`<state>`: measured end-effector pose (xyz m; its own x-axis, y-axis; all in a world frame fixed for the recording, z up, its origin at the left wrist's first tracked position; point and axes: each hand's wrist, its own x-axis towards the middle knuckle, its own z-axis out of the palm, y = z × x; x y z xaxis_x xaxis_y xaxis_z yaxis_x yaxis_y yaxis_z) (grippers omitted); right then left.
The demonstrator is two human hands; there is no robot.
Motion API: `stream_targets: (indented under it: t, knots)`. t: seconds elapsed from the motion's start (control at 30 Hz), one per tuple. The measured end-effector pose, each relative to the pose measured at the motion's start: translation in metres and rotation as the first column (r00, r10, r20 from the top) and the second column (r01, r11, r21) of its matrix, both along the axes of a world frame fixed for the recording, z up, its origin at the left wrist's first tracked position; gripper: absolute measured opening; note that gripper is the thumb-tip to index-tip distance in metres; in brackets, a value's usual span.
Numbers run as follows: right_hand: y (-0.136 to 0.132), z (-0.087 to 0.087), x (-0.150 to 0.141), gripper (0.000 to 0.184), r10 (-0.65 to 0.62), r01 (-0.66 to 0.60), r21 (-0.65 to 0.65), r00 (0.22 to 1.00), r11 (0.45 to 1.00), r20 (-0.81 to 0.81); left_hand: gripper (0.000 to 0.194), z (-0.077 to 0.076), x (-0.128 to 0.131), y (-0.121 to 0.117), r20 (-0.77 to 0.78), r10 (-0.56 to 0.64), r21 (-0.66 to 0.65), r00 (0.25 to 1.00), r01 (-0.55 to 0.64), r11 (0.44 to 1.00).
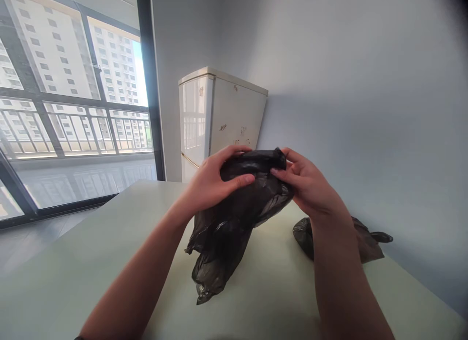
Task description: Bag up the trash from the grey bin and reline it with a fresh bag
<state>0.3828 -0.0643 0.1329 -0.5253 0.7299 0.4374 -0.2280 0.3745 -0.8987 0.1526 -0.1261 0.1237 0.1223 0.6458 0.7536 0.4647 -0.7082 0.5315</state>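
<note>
A thin black plastic bag [234, 228] is held up above the pale table, its crumpled lower end hanging toward me. My left hand [215, 179] grips it from the left, the thumb across the near side and the fingers behind the folded upper part. At the bag's upper right corner, my right hand [303, 176] pinches the plastic between thumb and fingers. The upper edge looks rolled or folded over. Whether anything is inside the bag, I cannot tell. Behind my right forearm lies a second black plastic bag [367, 240], partly hidden by the arm.
The pale green-white table [91, 267] stretches beneath both arms, with its right edge along the grey wall [365, 135]. A white fridge [237, 110] with worn patches stands beyond the table. At left, a dark-framed glass door [146, 86] faces a railed balcony.
</note>
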Motion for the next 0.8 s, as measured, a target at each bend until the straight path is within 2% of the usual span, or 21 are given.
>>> stream_targets:
  t: [0.13,0.33,0.4,0.47,0.53,0.57,0.63,0.7,0.8]
  knots:
    - [0.001,0.000,0.008,0.031,0.021,-0.021,-0.004,0.999,1.000,0.037,0.023,-0.001,0.008,-0.008,0.054,-0.039,-0.103,0.998,0.045,0.994]
    - [0.011,0.006,0.042,0.025,0.085,-0.087,-0.004,0.960,0.996,0.266,0.032,0.006,-0.012,-0.010,0.271,-0.164,-0.243,0.949,0.232,0.942]
    - [0.014,0.007,0.044,0.024,0.001,-0.008,0.028,0.973,1.000,0.232,0.036,0.007,-0.015,-0.010,0.298,-0.148,-0.242,0.943,0.225,0.944]
    - [0.014,0.007,0.040,0.023,-0.144,0.138,0.066,0.984,0.988,0.103,0.041,0.007,-0.015,-0.009,0.300,-0.132,-0.222,0.945,0.203,0.954]
    - [0.013,0.006,0.032,0.023,-0.249,0.251,0.095,0.968,0.963,-0.029,0.043,0.006,-0.012,-0.009,0.297,-0.199,-0.204,0.934,0.266,0.942]
    - [0.011,0.006,0.027,0.024,-0.273,0.281,0.101,0.958,0.954,-0.082,0.043,0.005,-0.011,-0.008,0.304,-0.271,-0.211,0.913,0.342,0.916]
    - [0.007,0.005,0.018,0.028,-0.265,0.278,0.077,0.953,0.957,-0.147,0.041,0.003,-0.008,-0.007,0.351,-0.429,-0.230,0.832,0.521,0.822]
    - [0.003,0.005,0.011,0.033,-0.195,0.199,0.004,0.963,0.980,-0.186,0.039,0.001,-0.006,-0.007,0.424,-0.530,-0.218,0.735,0.650,0.728]
    - [0.001,0.005,0.006,0.034,-0.075,0.049,-0.117,0.971,0.992,-0.228,0.035,-0.001,-0.005,-0.009,0.481,-0.589,-0.192,0.650,0.733,0.652]
